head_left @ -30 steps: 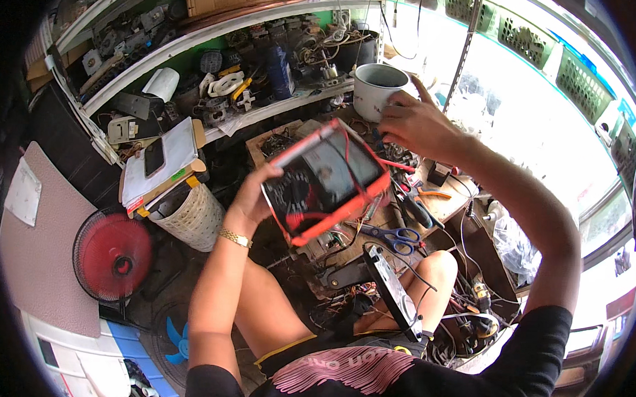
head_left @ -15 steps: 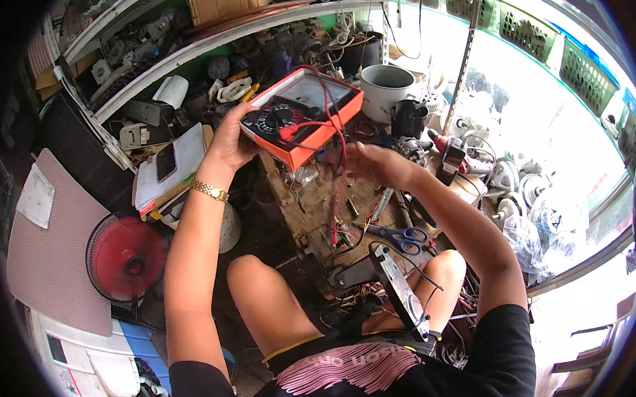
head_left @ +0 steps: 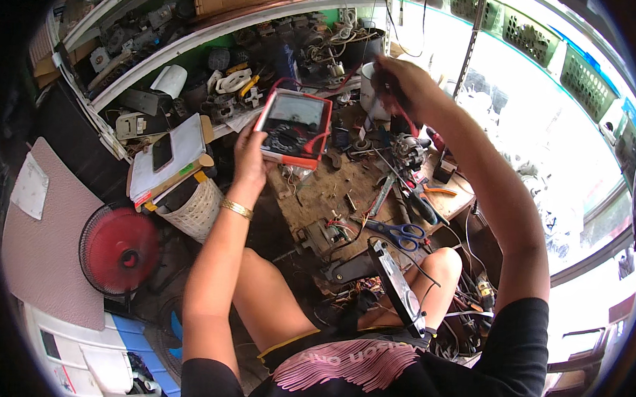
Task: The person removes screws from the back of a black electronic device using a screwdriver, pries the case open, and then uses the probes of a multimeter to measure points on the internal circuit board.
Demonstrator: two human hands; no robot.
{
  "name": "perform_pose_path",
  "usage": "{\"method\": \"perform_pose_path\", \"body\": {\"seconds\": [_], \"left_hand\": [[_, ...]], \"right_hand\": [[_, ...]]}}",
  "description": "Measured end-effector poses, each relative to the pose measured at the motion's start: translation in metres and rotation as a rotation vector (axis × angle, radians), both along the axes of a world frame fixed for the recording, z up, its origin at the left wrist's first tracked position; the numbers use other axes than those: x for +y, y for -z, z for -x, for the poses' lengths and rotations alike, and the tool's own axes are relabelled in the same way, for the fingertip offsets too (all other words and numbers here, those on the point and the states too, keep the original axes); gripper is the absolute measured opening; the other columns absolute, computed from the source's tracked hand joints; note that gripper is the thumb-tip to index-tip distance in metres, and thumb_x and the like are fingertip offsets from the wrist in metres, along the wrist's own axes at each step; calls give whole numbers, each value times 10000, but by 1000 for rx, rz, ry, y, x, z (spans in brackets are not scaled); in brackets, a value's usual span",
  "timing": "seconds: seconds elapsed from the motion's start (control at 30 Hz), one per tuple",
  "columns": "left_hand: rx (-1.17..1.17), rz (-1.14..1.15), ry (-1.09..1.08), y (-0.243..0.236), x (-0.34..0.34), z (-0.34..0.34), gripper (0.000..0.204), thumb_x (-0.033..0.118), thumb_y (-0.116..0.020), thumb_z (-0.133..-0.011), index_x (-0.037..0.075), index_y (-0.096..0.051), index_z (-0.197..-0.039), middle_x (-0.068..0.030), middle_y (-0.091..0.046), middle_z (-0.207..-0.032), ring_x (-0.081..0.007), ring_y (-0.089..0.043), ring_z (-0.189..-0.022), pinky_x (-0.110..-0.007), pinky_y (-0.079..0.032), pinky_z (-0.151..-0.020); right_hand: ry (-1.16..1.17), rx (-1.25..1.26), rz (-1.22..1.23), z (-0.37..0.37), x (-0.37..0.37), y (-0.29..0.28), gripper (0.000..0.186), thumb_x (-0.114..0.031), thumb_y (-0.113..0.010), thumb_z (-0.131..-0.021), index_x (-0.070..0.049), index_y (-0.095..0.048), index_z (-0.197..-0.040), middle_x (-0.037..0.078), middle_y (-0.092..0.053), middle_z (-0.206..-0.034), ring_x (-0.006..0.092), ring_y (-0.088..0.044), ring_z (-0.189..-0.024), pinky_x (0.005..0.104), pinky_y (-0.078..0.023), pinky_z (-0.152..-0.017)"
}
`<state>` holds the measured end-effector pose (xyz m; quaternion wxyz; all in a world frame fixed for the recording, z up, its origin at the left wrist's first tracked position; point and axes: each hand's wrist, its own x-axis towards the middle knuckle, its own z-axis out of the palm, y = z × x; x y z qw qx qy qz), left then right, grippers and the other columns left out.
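Observation:
My left hand [head_left: 251, 158] grips the left side of an analog multimeter [head_left: 296, 112] with an orange-red case, held over the workbench. Its wide glassy dial window is at the far end, the dark selector dial nearer me. A red test lead [head_left: 319, 139] lies across the meter's face, and another stretch loops off its far side toward the right. Raised at the far right of the bench, my right hand [head_left: 414, 86] is closed around the test leads. Motion blurs its fingers, and the probe tips cannot be made out.
On the wooden bench [head_left: 311, 188] lie blue-handled scissors [head_left: 401, 234], pliers [head_left: 423, 202] and a small wired part [head_left: 327, 234]. A pale pot [head_left: 369, 95] stands behind my right hand. A black metal-faced device [head_left: 399, 282] rests by my right thigh; a red fan [head_left: 123, 251] stands left.
My right hand has swung up and away to the far right from beside the meter. The meter has shifted slightly, turning its face more toward me. My left hand keeps its grip.

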<state>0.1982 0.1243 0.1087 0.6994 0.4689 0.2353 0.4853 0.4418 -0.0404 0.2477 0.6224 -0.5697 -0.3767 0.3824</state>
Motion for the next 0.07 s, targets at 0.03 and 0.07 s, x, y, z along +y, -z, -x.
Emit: {"method": "perform_pose_path", "body": {"seconds": [0.03,0.07], "left_hand": [[18,-112,-41,19,3,-8,481,124,-575,-833,152,-536,-1312,-78,-623,-1146,-186,-638,-975,-374,-546,-781],[41,-231,-95,43,14,-12,549,139,-602,-818,173,-502,-1356,-102,-597,-1203,-208,-593,-1101,-417,-497,-954]], "right_hand": [[-107,21,-130,-5,14,-9,343,-382,-460,-991,-86,-547,-840,59,-547,-602,160,-484,-414,288,-404,-367],[-52,-20,-29,-7,29,-26,307,-367,-495,-980,-75,-551,-902,53,-573,-649,169,-523,-478,307,-420,-385]]}}
